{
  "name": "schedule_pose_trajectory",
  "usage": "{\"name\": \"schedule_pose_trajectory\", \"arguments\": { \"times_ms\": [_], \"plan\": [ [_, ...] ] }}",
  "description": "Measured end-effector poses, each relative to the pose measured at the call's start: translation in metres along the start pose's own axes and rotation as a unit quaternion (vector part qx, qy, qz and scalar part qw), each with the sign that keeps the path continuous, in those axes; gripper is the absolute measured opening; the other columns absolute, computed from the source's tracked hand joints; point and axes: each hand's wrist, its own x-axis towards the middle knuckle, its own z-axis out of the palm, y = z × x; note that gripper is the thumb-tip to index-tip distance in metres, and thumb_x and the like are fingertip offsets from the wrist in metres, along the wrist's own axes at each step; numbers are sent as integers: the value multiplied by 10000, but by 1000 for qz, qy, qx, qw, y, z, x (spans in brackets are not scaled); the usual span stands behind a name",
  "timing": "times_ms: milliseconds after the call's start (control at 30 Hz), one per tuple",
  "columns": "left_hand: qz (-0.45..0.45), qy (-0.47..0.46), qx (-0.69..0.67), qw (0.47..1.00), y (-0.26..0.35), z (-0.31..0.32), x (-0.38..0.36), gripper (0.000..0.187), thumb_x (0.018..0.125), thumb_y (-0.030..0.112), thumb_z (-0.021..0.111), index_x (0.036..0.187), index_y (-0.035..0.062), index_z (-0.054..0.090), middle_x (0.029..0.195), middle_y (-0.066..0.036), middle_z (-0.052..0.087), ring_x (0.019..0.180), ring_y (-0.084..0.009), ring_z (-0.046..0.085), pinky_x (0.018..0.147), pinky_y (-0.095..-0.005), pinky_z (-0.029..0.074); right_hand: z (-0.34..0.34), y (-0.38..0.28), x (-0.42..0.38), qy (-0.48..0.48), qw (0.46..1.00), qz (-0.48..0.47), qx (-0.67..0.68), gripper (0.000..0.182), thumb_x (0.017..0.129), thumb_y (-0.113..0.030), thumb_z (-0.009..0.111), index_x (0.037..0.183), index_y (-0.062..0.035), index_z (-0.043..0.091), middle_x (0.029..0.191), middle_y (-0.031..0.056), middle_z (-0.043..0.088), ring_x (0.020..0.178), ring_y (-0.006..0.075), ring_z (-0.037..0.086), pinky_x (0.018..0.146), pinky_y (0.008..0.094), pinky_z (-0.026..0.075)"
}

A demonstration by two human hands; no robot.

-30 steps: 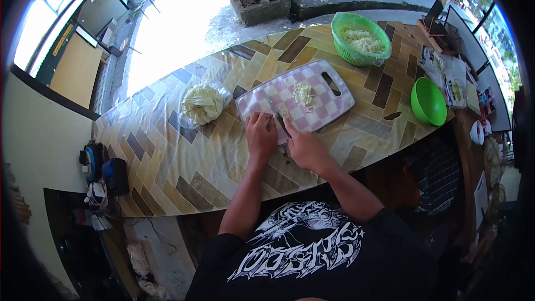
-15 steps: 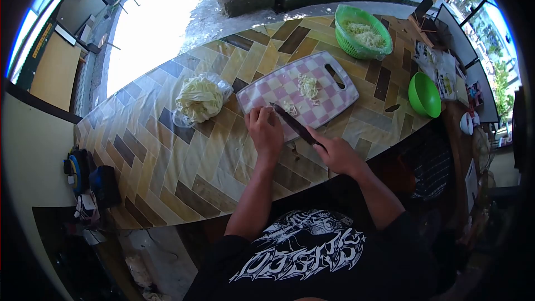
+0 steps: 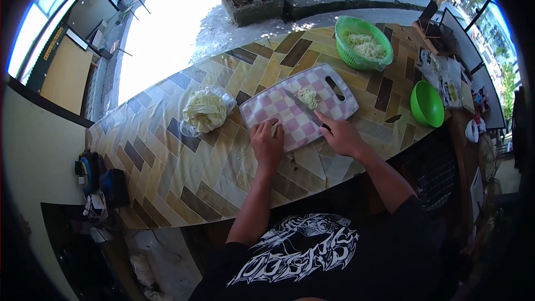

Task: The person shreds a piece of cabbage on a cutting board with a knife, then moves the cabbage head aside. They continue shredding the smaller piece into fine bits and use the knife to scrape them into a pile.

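A pink-and-white checked cutting board (image 3: 278, 108) lies on the tiled table. My right hand (image 3: 341, 135) grips a knife (image 3: 304, 108) whose blade lies across the board, its tip beside a small heap of shredded cabbage (image 3: 307, 96). My left hand (image 3: 267, 142) rests at the board's near edge with its fingers curled over a small pale piece of cabbage.
A cabbage chunk in clear plastic (image 3: 205, 110) lies left of the board. A green basket of shredded cabbage (image 3: 363, 42) stands at the far right, a green bowl (image 3: 427, 103) near the right edge. Packets and clutter (image 3: 448, 78) lie beyond.
My right hand has swept the knife from the board's near left toward the cabbage heap, gathering the shreds into it. My left hand has stayed at the board's near edge.
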Motion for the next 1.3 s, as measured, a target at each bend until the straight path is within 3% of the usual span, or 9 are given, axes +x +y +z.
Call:
{"name": "schedule_pose_trajectory", "arguments": {
  "times_ms": [33, 133, 233, 400, 600, 733, 1000, 1133, 1300],
  "plan": [
    [1, -13, -6, 1000, 5, -3, 1, 178, 877, 126, 799, 1045, 72, 774, 1029, -101, 796, 1036, -326, 704, 1003, -449, 504, -13, -19, 0, -27, 999, 18, 38, 660, 1029, -207, 624, 1665, -181, 451, 904, 299, 727, 880, 497, 715, 850, 569, 566],
    [29, -40, 29, 998, 6, -1, 0, 174, 872, 149, 825, 1028, 82, 788, 1036, -87, 810, 1036, -306, 713, 1005, -436, 502, 5, -10, 3, 7, 994, -72, 83, 678, 1014, -194, 626, 1664, -134, 442, 887, 298, 723, 857, 497, 713, 837, 573, 563],
    [48, -27, 49, 997, 6, 0, 1, 152, 866, 145, 829, 1000, 80, 805, 1036, -86, 801, 1036, -318, 707, 997, -441, 515, 3, -12, 8, -51, 991, -64, 109, 702, 1001, -189, 627, 1665, -96, 423, 879, 291, 726, 848, 493, 715, 824, 578, 564],
    [33, 9, 78, 996, 12, 1, -1, 124, 852, 129, 833, 964, 75, 825, 1019, -90, 785, 1025, -331, 698, 981, -438, 531, 10, -12, 12, -79, 990, -88, 81, 695, 1014, -216, 623, 1669, -112, 416, 852, 278, 734, 811, 486, 722, 804, 595, 572],
    [60, 18, 108, 992, 11, 0, 1, 121, 866, 118, 822, 978, 75, 824, 1023, -95, 781, 1029, -333, 698, 967, -443, 528, -6, -28, 13, -133, 986, -95, -43, 667, 1036, -263, 618, 1665, -143, 434, 837, 249, 751, 798, 456, 750, 789, 588, 601],
    [21, -8, 82, 996, 12, 3, 3, 138, 896, 120, 794, 1025, 73, 802, 1046, -118, 775, 1041, -357, 692, 972, -454, 522, -11, -42, 8, -143, 982, -76, -101, 639, 1052, -278, 609, 1650, -117, 451, 869, 238, 763, 839, 451, 761, 816, 570, 610],
    [-80, -92, 58, 991, 27, 11, 17, 151, 935, 148, 768, 1033, 34, 774, 1078, -179, 772, 1121, -417, 697, 969, -500, 531, 6, -6, -5, -58, 994, -95, -13, 589, 1074, -257, 562, 1603, -14, 470, 907, 259, 767, 908, 478, 753, 861, 590, 590],
    [-32, -86, 53, 994, 33, 23, 16, 136, 932, 131, 770, 1029, 36, 776, 1073, -180, 766, 1099, -407, 699, 958, -487, 534, 3, -1, -9, -52, 996, -72, 19, 571, 1065, -248, 562, 1577, -3, 492, 888, 276, 761, 861, 492, 753, 819, 597, 597],
    [62, -31, 64, 996, 28, 27, 13, 112, 941, 112, 757, 1023, 40, 780, 1040, -164, 749, 1036, -398, 689, 935, -481, 531, -1, -20, -17, -30, 995, -57, -70, 475, 1048, -233, 577, 1460, 4, 579, 830, 242, 765, 787, 458, 773, 737, 575, 626]
  ]
}}
